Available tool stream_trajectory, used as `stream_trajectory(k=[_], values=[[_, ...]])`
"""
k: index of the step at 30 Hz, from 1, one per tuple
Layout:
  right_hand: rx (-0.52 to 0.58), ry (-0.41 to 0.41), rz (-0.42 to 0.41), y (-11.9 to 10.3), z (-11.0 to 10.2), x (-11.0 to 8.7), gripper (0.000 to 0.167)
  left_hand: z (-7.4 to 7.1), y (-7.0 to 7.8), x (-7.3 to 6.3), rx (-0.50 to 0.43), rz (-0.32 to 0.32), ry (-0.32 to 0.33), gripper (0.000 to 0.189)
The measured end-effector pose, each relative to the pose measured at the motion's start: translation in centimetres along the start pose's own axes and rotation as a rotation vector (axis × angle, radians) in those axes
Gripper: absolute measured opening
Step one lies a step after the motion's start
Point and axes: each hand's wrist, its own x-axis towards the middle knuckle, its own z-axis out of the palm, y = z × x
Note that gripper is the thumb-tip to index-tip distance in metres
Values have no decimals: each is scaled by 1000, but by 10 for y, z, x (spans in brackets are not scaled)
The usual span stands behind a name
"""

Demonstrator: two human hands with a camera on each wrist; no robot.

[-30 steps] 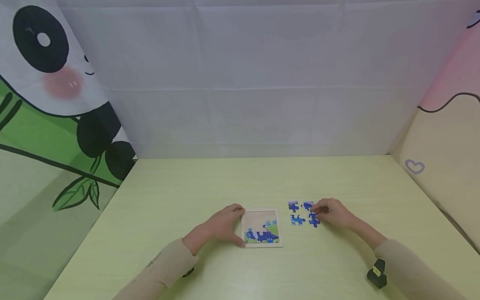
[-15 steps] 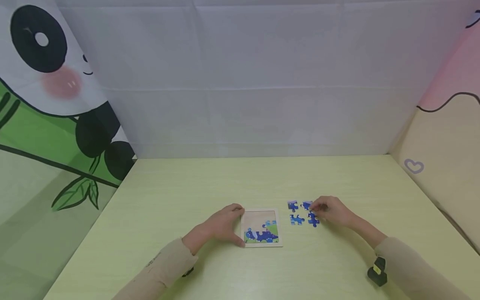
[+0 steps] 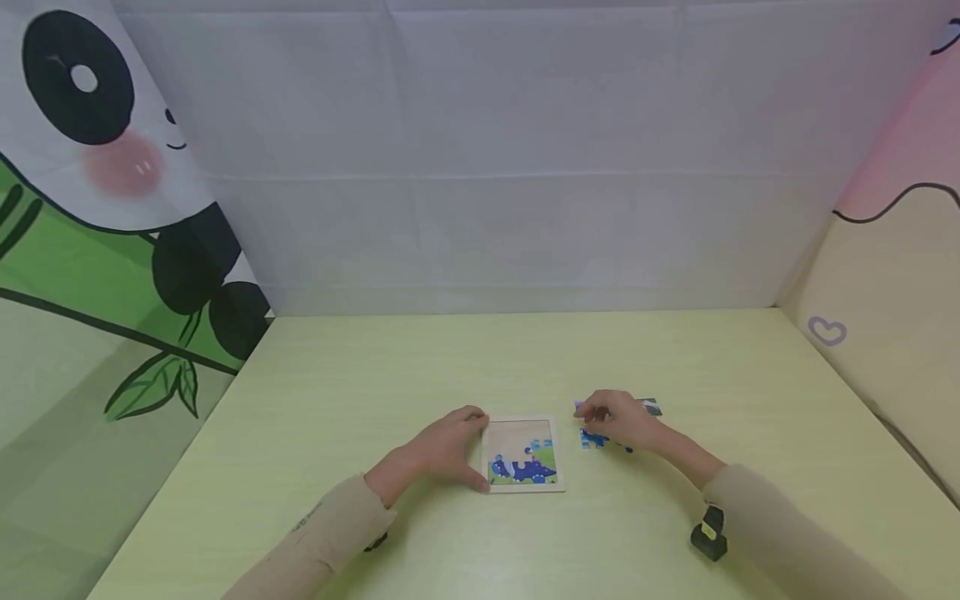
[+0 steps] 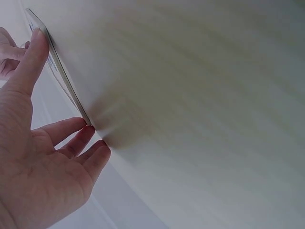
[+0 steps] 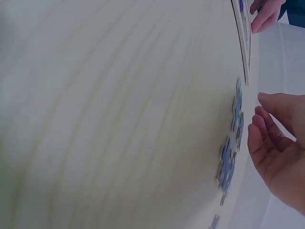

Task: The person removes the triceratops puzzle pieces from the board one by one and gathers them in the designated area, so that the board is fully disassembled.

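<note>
A square jigsaw tray with a pale wooden frame lies on the table, partly filled with a blue dinosaur picture along its bottom and right. My left hand holds the tray's left side, thumb at the near corner and fingertips at the far one. To the right of the tray, my right hand hovers over several loose jigsaw pieces, hiding most of them. Its fingers are bent, and the right wrist view shows a gap between thumb and fingertips with nothing in it. Blue pieces lie flat below that hand.
Another loose piece, dark green and white, shows just beyond the right hand. The pale wooden table ends at a white cloth backdrop. Printed cloth panels stand on both sides.
My right hand has shifted left across the loose pieces, covering the ones at the left and uncovering a piece at the right. My left hand and the tray stay in place.
</note>
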Motion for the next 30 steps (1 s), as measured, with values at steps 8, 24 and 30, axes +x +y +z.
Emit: stream_trajectory(k=[8, 24, 30], values=[[90, -91, 2, -19, 22, 13, 22, 1, -2, 0, 0, 4, 5, 98], [108, -229, 74, -31, 40, 21, 36, 0, -1, -1, -6, -5, 1, 98], [95, -245, 80, -31, 42, 23, 32, 1, -2, 0, -2, -4, -1, 98]])
